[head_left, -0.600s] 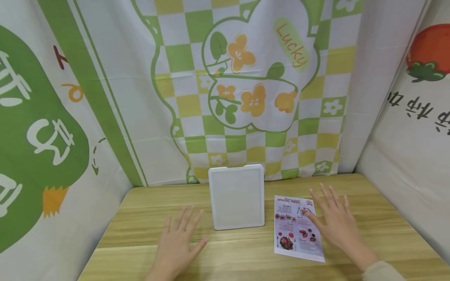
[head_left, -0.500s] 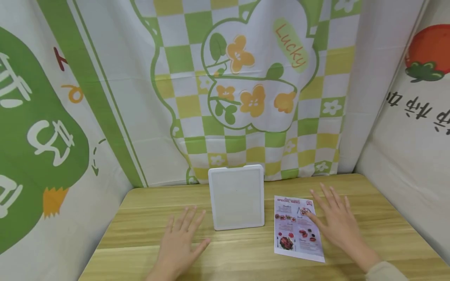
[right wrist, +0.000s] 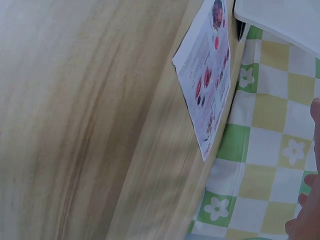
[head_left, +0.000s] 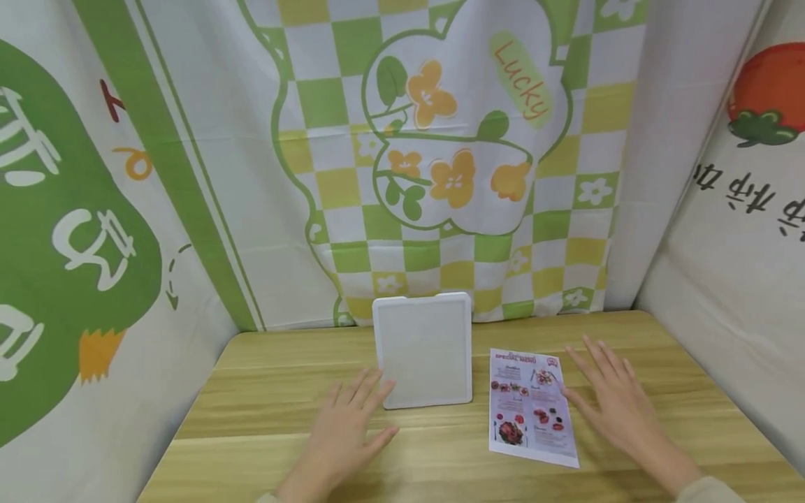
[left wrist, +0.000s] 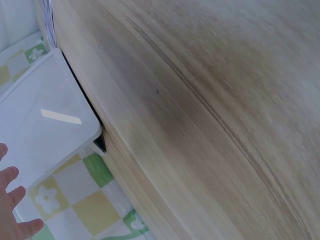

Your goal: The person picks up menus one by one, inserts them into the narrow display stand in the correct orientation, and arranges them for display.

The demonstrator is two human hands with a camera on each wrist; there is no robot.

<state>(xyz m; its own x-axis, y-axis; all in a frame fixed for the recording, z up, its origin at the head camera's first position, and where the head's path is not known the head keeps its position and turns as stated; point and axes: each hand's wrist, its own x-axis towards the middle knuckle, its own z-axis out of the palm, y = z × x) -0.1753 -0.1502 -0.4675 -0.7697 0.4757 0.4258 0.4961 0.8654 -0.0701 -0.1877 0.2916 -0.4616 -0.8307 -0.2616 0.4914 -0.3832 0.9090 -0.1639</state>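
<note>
My left hand (head_left: 342, 434), fingers spread, empty, is at the lower left of the standing white board (head_left: 426, 349); my right hand (head_left: 619, 405), likewise empty, is beside the menu sheet (head_left: 533, 412) on the surface (head_left: 453, 461). I'd steady the board low, pinch the sheet's edge.

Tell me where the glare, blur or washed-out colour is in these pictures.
Left wrist view: a bright slanting streak of glare on the glossy white rectangular board; right wrist view: the pale wood-grain tabletop looks bluish and washed out toward the upper left, its grain soft; head view: fairly even light, though the fine print on the white paper menu with red food pictures is too blurred to read.
</note>
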